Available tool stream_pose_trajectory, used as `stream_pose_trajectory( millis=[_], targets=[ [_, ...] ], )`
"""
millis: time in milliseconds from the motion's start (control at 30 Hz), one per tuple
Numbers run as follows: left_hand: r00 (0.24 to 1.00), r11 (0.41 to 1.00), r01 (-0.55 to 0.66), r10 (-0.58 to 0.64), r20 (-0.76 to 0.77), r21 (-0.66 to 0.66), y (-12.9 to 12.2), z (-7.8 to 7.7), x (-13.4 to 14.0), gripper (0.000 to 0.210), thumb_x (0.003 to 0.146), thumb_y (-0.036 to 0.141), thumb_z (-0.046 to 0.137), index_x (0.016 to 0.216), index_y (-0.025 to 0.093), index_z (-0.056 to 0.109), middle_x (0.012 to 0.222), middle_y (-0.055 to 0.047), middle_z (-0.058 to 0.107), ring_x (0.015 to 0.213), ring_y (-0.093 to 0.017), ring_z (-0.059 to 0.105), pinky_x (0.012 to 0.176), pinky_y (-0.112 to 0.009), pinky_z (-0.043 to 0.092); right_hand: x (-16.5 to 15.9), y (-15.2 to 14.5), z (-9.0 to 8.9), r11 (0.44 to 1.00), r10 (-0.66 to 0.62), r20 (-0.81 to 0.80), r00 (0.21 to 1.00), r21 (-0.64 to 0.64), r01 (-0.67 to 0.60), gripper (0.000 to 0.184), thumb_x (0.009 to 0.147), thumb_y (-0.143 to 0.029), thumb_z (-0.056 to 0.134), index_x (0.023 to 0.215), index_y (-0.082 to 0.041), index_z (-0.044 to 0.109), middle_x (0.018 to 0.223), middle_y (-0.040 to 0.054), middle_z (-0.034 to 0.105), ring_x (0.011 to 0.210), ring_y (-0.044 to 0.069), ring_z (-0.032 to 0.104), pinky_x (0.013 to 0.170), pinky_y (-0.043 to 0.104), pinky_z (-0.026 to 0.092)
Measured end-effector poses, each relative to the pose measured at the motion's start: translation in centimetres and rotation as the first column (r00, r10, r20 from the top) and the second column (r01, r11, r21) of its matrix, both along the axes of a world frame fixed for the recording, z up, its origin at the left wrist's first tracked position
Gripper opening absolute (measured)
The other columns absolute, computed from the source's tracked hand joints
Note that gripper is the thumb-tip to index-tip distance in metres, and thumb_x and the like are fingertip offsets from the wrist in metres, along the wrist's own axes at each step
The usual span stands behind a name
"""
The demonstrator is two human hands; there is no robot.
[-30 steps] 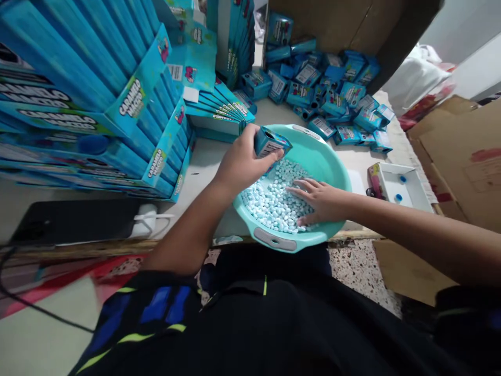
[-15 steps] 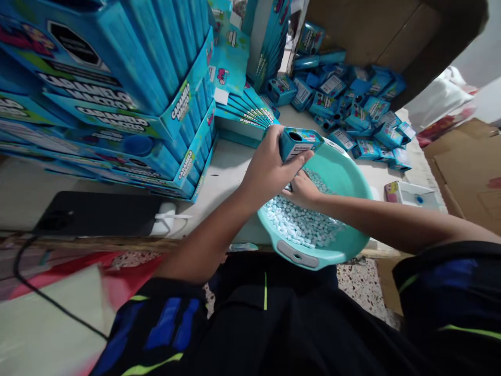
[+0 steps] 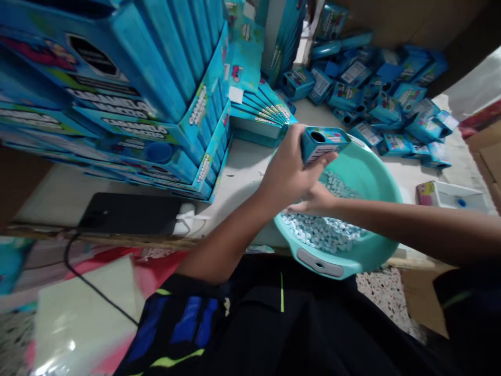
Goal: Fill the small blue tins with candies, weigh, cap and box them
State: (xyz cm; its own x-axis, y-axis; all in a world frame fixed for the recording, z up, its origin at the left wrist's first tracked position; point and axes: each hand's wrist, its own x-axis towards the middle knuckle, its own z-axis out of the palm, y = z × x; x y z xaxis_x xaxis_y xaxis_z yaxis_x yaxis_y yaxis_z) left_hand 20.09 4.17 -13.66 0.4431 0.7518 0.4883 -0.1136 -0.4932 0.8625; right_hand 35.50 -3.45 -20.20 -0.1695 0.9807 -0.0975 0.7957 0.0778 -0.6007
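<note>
My left hand [image 3: 287,169] is wrapped round a small blue candy box [image 3: 319,149]. The box is tilted above the far left part of a turquoise basin [image 3: 378,167], and a round dark hole shows in its top. Below it, my right hand [image 3: 319,199] is inside the basin, over or among the small pale blue candies [image 3: 329,232]. One digit of that hand points left; its other fingers are hidden behind my left hand, so I cannot see what they hold.
Stacked display cartons of blue boxes [image 3: 168,120] rise at the left. A loose pile of blue candy boxes [image 3: 376,99] lies at the back right. A black flat device [image 3: 133,213] with a cable is near the table's front edge. A small white tray [image 3: 456,196] stands right of the basin.
The whole view has shifted, so everything sits further right in the picture. My right hand has drawn slightly up and back from the candies. My left hand still grips the box.
</note>
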Motion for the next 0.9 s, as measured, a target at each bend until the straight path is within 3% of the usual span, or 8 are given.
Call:
stream_pose_trajectory(
  millis=[100, 300, 533, 633, 767, 900],
  targets=[
    [0.998, 0.996, 0.052, -0.055, -0.033, -0.071, -0.4, 0.4, -0.1, 0.041, 0.090, 0.040, 0.081, 0.114, 0.023, 0.052, 0.104, -0.005, 0.066, 0.102, -0.024, 0.068, 0.085, -0.033, 0.054, -0.8, 0.2, -0.2, 0.995, 0.094, -0.012, 0.995, -0.038, -0.095, 0.097, 0.074, -0.078, 0.075, 0.147, -0.016, 0.059, 0.145, 0.0207, 0.067, 0.137, 0.047, 0.060, 0.120, 0.062, 0.046],
    [0.984, 0.974, 0.103, -0.129, -0.124, -0.201, -0.6, 0.8, -0.7, 0.048, 0.086, 0.038, 0.083, 0.120, 0.023, 0.053, 0.111, -0.006, 0.069, 0.105, -0.025, 0.069, 0.087, -0.034, 0.053, -0.4, -0.1, -0.7, 0.962, 0.257, 0.043, 0.966, 0.085, -0.259, 0.101, 0.073, -0.075, 0.076, 0.151, -0.014, 0.056, 0.149, 0.0248, 0.062, 0.142, 0.052, 0.054, 0.117, 0.067, 0.046],
    [0.935, 0.960, 0.088, -0.172, -0.310, -0.266, -0.4, 1.8, -1.8, 0.059, 0.080, 0.045, 0.085, 0.123, 0.021, 0.053, 0.113, -0.007, 0.068, 0.110, -0.027, 0.068, 0.091, -0.034, 0.052, -0.6, 0.6, -1.7, 0.921, 0.359, 0.069, 0.931, 0.135, -0.366, 0.091, 0.069, -0.052, 0.082, 0.150, -0.018, 0.058, 0.155, 0.0198, 0.059, 0.141, 0.050, 0.056, 0.111, 0.059, 0.056],
    [0.945, 0.944, 0.088, -0.180, -0.274, -0.318, -0.2, 1.4, -1.7, 0.064, 0.076, 0.047, 0.086, 0.125, 0.019, 0.055, 0.115, -0.008, 0.067, 0.111, -0.028, 0.067, 0.091, -0.034, 0.053, -0.4, 0.6, -2.1, 0.912, 0.398, 0.084, 0.914, 0.069, -0.404, 0.086, 0.070, -0.039, 0.076, 0.151, -0.020, 0.058, 0.150, 0.0171, 0.063, 0.135, 0.046, 0.062, 0.105, 0.056, 0.060],
    [0.970, 0.928, 0.148, -0.203, -0.131, -0.341, -0.1, 0.6, -1.4, 0.072, 0.079, 0.039, 0.083, 0.141, 0.017, 0.055, 0.119, -0.008, 0.067, 0.111, -0.024, 0.067, 0.095, -0.031, 0.053, -0.5, 0.4, -2.2, 0.919, 0.390, 0.101, 0.915, 0.010, -0.393, 0.082, 0.067, -0.029, 0.070, 0.148, -0.018, 0.059, 0.141, 0.0168, 0.070, 0.129, 0.043, 0.067, 0.110, 0.057, 0.056],
    [0.969, 0.941, 0.177, -0.218, -0.116, -0.288, -0.4, 0.5, -1.6, 0.086, 0.080, 0.034, 0.084, 0.157, 0.017, 0.050, 0.143, -0.011, 0.062, 0.126, -0.025, 0.064, 0.104, -0.029, 0.050, -0.9, 0.4, -2.5, 0.913, 0.405, 0.093, 0.909, 0.005, -0.407, 0.077, 0.065, -0.024, 0.068, 0.142, -0.016, 0.064, 0.132, 0.0168, 0.074, 0.121, 0.039, 0.072, 0.113, 0.055, 0.055]
  ],
)
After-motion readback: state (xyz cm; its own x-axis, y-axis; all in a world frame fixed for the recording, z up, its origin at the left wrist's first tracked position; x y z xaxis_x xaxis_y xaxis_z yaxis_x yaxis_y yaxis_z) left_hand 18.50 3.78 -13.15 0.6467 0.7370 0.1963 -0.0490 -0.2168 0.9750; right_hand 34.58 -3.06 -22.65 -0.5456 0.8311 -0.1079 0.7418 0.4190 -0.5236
